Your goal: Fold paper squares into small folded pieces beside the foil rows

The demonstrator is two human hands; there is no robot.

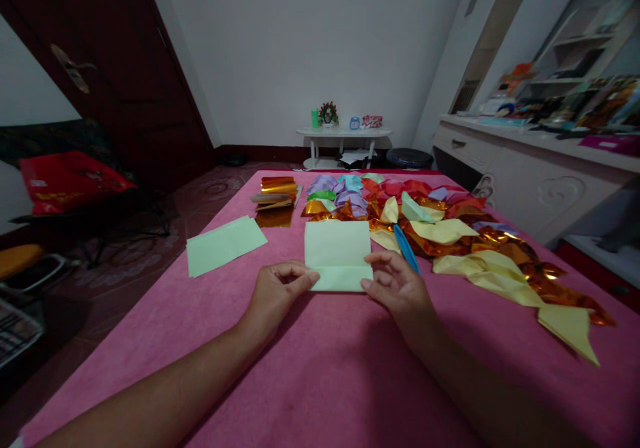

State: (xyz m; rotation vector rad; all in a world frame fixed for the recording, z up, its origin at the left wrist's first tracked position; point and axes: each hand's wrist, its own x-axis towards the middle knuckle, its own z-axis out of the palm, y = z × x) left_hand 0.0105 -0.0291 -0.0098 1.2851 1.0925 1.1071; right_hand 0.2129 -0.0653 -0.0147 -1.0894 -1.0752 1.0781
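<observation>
A sheet of pale green paper (pixel 338 245) stands slightly raised above the pink cloth, with a strip along its near edge folded over. My left hand (pixel 283 288) pinches the left end of that folded strip, thumb on top. At the right end, my right hand (pixel 397 285) holds the same strip between thumb and fingers. To the left lies a stack of light green paper sheets (pixel 227 243). Behind it sits a pile of gold foil sheets (pixel 277 216). Just past my right hand is a blue, narrow object (pixel 405 248) whose kind I cannot make out.
Many folded paper and foil pieces (pixel 453 231) in several colours cover the table's right and far side. The pink cloth (pixel 300 375) spans the table. Beyond are a small white table (pixel 340 132), a dresser (pixel 530 161) on the right and a red bag (pixel 75 178) on the left.
</observation>
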